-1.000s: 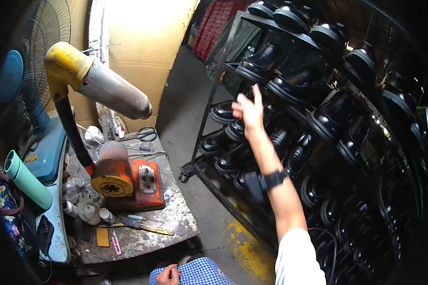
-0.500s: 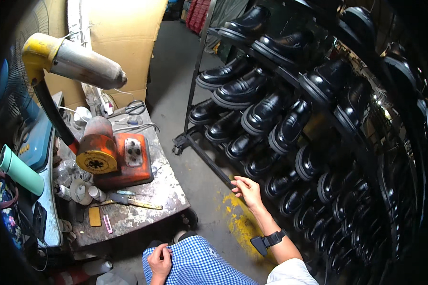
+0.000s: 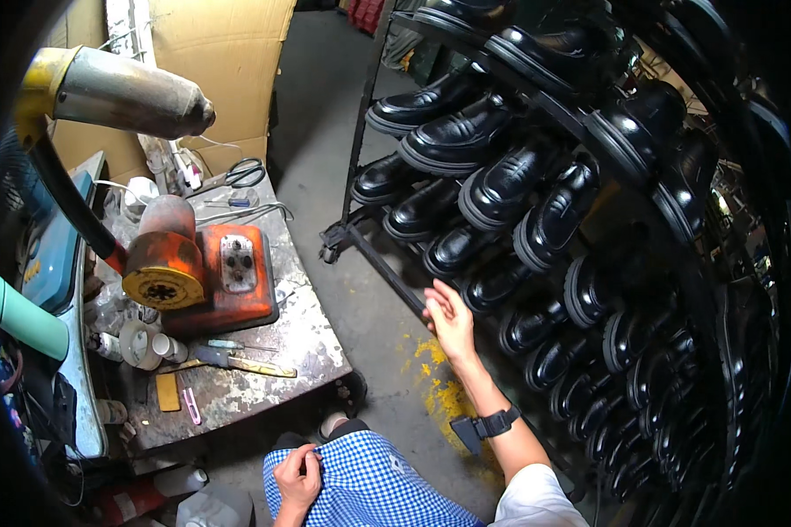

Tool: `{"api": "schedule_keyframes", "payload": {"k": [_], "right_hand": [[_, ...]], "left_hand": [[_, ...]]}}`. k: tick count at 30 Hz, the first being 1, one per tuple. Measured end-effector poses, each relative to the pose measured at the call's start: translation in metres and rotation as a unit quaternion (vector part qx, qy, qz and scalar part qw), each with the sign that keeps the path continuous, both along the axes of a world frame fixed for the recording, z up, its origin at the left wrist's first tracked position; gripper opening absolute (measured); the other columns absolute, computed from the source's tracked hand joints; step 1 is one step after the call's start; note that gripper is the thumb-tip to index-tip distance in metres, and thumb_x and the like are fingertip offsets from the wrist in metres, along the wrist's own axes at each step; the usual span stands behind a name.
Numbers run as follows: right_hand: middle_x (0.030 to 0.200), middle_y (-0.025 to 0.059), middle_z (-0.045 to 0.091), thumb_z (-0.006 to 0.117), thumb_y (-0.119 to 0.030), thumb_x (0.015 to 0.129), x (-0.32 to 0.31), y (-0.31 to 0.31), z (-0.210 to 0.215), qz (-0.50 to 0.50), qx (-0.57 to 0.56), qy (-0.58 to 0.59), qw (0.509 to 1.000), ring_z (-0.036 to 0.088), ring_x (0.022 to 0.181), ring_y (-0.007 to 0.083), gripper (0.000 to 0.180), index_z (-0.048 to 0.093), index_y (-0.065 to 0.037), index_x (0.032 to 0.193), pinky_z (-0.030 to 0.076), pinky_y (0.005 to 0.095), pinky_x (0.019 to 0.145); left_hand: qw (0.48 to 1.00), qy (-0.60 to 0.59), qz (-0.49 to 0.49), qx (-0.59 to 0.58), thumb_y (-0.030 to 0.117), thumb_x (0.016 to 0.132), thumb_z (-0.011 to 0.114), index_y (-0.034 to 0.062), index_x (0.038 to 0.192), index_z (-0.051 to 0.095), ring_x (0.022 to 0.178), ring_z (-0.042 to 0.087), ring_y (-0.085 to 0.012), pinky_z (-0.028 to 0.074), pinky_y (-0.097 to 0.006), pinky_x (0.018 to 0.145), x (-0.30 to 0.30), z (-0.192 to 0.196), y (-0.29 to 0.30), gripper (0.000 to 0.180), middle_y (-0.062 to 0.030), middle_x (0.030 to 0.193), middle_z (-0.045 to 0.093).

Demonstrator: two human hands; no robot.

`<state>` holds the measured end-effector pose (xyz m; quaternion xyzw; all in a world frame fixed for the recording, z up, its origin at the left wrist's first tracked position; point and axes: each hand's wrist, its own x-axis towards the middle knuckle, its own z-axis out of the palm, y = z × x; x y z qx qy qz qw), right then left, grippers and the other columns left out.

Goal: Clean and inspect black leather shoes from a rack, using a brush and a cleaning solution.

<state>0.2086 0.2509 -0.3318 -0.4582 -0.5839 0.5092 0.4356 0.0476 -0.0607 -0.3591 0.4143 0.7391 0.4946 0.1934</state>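
My right hand (image 3: 451,321) is stretched out in front of the shoe rack (image 3: 387,272), its fingers loosely bent and apart, with nothing seen in them. A black strap with a small dark block (image 3: 483,428) sits on that wrist. Just beyond the fingertips, black shiny shoes (image 3: 492,283) stand in rows on the rack, with thick ridged soles. My left hand (image 3: 297,476) rests at the edge of the blue-and-white checked apron (image 3: 373,483) over my lap. Its fingers are curled in; whatever they may pinch is hidden.
At left, a worn table (image 3: 312,338) bears an orange-red machine (image 3: 237,272) with a metal heat-gun-like barrel (image 3: 132,92) on a black arm above it. Scissors (image 3: 244,173), a brush (image 3: 255,366), a yellow block (image 3: 168,393) and a mint-green bottle (image 3: 28,318) lie about. Bottles stand below.
My right hand has risen a little toward the rack, its fingers spreading slightly. The view has shifted, so the rack looks nearer. My left hand stays on the apron.
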Motion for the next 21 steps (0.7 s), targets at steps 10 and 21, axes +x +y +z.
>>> {"api": "schedule_keyframes", "payload": {"k": [10, 21], "right_hand": [[0.127, 0.0182, 0.046, 0.068, -0.016, 0.071, -0.104, 0.111, 0.109, -0.034, 0.555, -0.331, 0.763, 0.043, 0.117, 0.0325, 0.057, 0.048, -0.004, 0.123, 0.032, 0.0441, 0.099], [0.128, 0.0177, 0.043, 0.074, -0.011, 0.062, -0.093, 0.167, 0.134, -0.020, 0.532, -0.595, 0.602, 0.042, 0.118, 0.0347, 0.071, 0.045, -0.018, 0.125, 0.037, 0.0488, 0.095]], "left_hand": [[1.000, 0.008, 0.005, 0.008, 0.000, 0.081, 0.052, -0.0017, 0.083, 0.063, 0.053, 0.061, -0.0161, 0.048, -0.024, 0.049, -0.002, 0.006, 0.007, 0.011, -0.0088, 0.063, 0.063], [0.996, -0.051, -0.026, -0.061, 0.005, 0.085, 0.052, 0.0024, 0.096, 0.064, 0.081, 0.063, -0.0239, 0.049, -0.031, 0.073, -0.005, -0.002, -0.001, 0.016, -0.0137, 0.087, 0.065]]}}
